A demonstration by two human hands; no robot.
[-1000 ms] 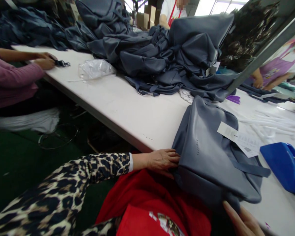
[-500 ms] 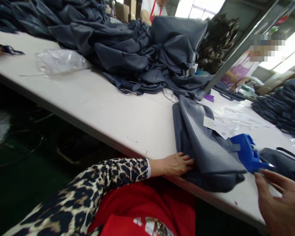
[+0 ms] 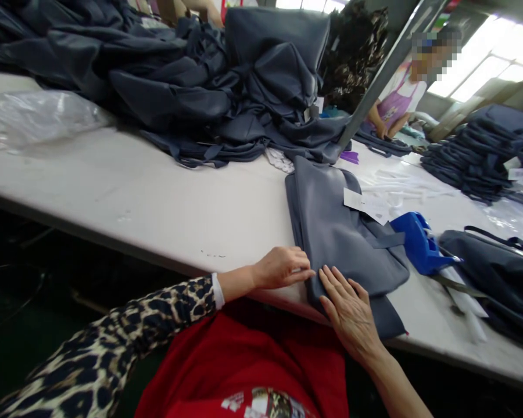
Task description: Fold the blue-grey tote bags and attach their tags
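Observation:
A dark blue-grey bag (image 3: pixel 331 215) lies folded flat on the white table (image 3: pixel 165 203), close to its front edge. A white paper tag (image 3: pixel 366 206) rests on top of it. My left hand (image 3: pixel 281 268) is closed, with its curled fingertips at the bag's near left edge; exactly what they pinch is partly hidden. Flat on the bag's near corner lies my right hand (image 3: pixel 348 310), open, with fingers stretched out. Just right of the bag stands a blue tape dispenser (image 3: pixel 421 244).
Dark blue bags (image 3: pixel 169 98) are heaped along the far side. A clear plastic bag (image 3: pixel 47 119) lies at left. A metal post (image 3: pixel 375 81) rises behind. Another dark bag (image 3: pixel 492 278) and a stack of bags (image 3: pixel 483 151) are at right. A person in a purple apron (image 3: pixel 394 110) stands beyond.
My right hand has come left from beside the tape dispenser onto the bag. My left hand, earlier spread on the bag, is now curled at its edge. The bag's raised flap lies flatter.

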